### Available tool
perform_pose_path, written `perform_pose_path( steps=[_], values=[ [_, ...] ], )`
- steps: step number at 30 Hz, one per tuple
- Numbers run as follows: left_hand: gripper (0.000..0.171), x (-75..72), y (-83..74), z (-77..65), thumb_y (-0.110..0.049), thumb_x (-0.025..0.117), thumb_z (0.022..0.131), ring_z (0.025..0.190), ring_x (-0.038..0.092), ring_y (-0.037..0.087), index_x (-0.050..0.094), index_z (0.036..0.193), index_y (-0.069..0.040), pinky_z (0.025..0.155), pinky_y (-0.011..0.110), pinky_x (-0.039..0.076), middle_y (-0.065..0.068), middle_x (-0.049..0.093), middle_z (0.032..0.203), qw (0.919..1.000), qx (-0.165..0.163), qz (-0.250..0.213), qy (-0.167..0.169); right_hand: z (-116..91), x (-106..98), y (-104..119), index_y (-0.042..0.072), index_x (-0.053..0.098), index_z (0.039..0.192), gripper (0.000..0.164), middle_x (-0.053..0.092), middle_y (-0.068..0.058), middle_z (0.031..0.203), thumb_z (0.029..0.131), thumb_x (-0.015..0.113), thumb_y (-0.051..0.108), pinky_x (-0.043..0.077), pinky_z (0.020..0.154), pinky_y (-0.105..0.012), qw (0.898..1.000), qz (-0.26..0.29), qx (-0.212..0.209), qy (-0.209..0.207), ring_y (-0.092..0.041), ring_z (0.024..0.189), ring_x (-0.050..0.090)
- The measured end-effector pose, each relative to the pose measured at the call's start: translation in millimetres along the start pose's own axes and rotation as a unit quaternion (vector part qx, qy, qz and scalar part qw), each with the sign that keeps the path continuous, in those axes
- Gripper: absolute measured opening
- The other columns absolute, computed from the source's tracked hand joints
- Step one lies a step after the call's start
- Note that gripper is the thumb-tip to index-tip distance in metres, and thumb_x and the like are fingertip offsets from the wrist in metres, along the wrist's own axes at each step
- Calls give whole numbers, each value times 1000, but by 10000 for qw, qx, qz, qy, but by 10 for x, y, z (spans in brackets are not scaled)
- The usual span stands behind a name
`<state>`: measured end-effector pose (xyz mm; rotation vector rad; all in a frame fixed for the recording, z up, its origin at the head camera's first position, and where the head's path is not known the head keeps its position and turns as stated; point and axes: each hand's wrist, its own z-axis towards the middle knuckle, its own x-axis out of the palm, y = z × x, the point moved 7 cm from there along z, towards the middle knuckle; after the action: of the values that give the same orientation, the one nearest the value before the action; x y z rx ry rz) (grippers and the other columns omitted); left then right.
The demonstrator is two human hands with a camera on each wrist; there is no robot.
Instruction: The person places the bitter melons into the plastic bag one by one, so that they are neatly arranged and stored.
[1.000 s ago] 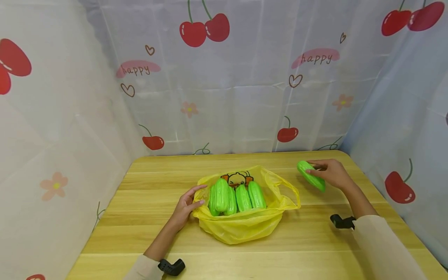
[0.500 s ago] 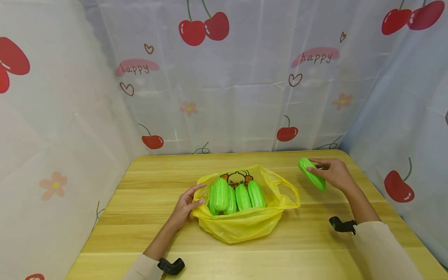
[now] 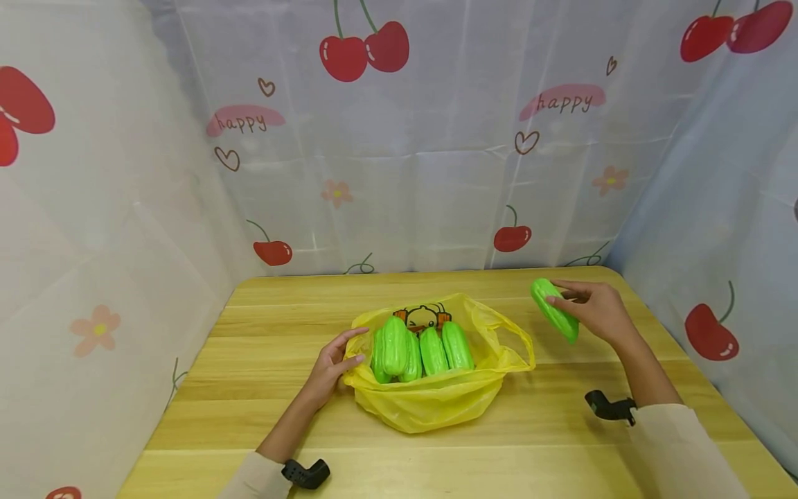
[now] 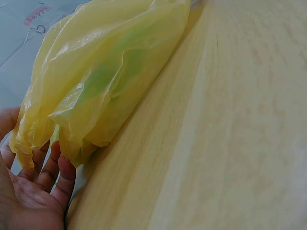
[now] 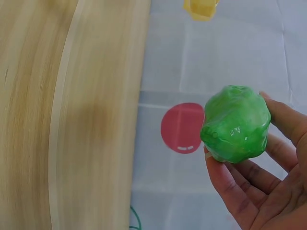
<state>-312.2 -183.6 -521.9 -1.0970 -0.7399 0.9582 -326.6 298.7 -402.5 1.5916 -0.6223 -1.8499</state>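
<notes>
A yellow plastic bag [image 3: 430, 402] with a cartoon face printed inside stands wide at the mouth on the wooden table. Several glossy green ridged cucumber-shaped vegetables [image 3: 395, 346] lie side by side in it. My left hand [image 3: 327, 371] holds the bag's left rim; in the left wrist view, bent fingers [image 4: 50, 175] surround the crumpled yellow edge. To the right of the bag, my right hand [image 3: 595, 308] grips another green cucumber-shaped vegetable [image 3: 555, 312] between thumb and fingers, raised and tilted. The right wrist view shows its lumpy end toward the camera.
The wooden table [image 3: 262, 416] ends at a white curtain [image 3: 424, 194] with cherry prints, which also closes in both sides. A loop handle [image 3: 520, 339] of the bag reaches toward the right hand. Each wrist carries a black camera mount [image 3: 611, 407].
My right hand and the vegetable have risen slightly, and the right forearm has shifted a little to the right. The left hand and the bag have stayed in place.
</notes>
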Motion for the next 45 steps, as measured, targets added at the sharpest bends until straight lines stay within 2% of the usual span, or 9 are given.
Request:
perform_pose_path(
  steps=[5, 13, 18, 30, 45],
  values=[
    [55, -4, 6, 1, -2, 60, 99, 154, 14, 32, 40, 148, 10, 113, 18, 32, 23, 33, 159, 10000, -34, 40, -24, -36, -16, 71, 6, 60, 141, 60, 63, -34, 125, 95, 70, 44, 57, 64, -28, 9999, 66, -64, -96, -46, 103, 67],
    [53, -1, 4, 1, -2, 60, 99, 154, 14, 28, 42, 148, 7, 114, 17, 28, 25, 32, 159, 9999, -82, 92, -45, -110, -17, 184, 6, 62, 140, 59, 64, -32, 124, 95, 71, 43, 59, 66, -35, 9995, 156, -137, -236, -46, 103, 68],
    [55, 1, 14, -2, -3, 60, 99, 154, 13, 28, 40, 149, 9, 114, 16, 27, 27, 30, 159, 9999, -87, 75, -43, -141, 5, 245, 5, 61, 140, 59, 66, -31, 121, 95, 70, 44, 58, 64, -31, 9994, 186, -165, -248, -44, 102, 68],
    [52, -11, 16, -8, -4, 60, 99, 155, 12, 25, 45, 148, 4, 114, 15, 24, 19, 36, 159, 9999, -127, 50, -71, -208, 48, 420, 6, 60, 141, 60, 67, -28, 123, 96, 70, 43, 58, 63, -29, 9990, 312, -226, -236, -45, 102, 69],
    [52, -10, 12, -4, -3, 61, 99, 153, 16, 29, 46, 148, 3, 113, 19, 32, 19, 36, 158, 9999, -92, 9, -57, -265, 154, 584, 12, 62, 141, 59, 70, -23, 117, 94, 71, 46, 58, 61, -32, 9986, 461, -209, -132, -32, 93, 71]
  ],
)
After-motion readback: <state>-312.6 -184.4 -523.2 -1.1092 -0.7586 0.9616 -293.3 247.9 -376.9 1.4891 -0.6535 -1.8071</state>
